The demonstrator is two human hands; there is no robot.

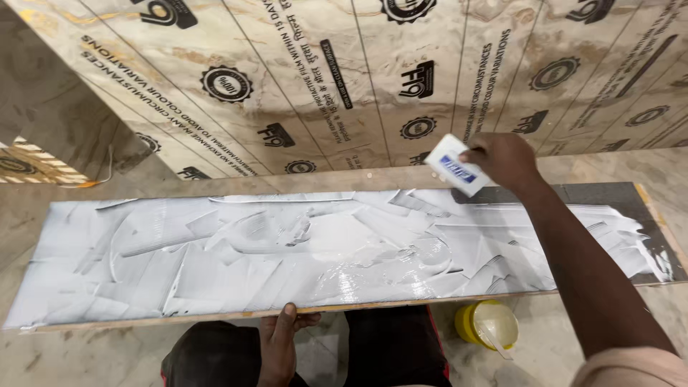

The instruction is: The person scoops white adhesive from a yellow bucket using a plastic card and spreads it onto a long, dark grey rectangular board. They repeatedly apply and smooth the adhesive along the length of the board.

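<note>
So the biggest thing here is the stack of film-wrapped laminate sheets (401,72) leaning up behind everything, filling the whole top of the view, with the stone floor (64,344) running underneath. In front of that a long narrow board (602,195) is lying flat, its long axis going left to right across the person's knees, and nearly all of its top face is wearing a coat of wet white glue (287,251) in swirly overlapping strokes. Only the far right corner is showing bare dark surface. The right hand (505,159) is reaching out over the board's far edge, toward the right end, pinching a small white plastic spreader card (455,165) with a blue patch on it, card tilted and sitting right at the border between glue and bare corner. So that uncovered patch is lying just to the right of the card, way closer to the right hand than the left. The left hand (279,344) is down at the near edge, around the middle, fingers curling over the board's lip and gripping it. Off the near edge on the right, a small yellow tub (487,324) of glue is sitting open on the floor with a stick in it.
</note>
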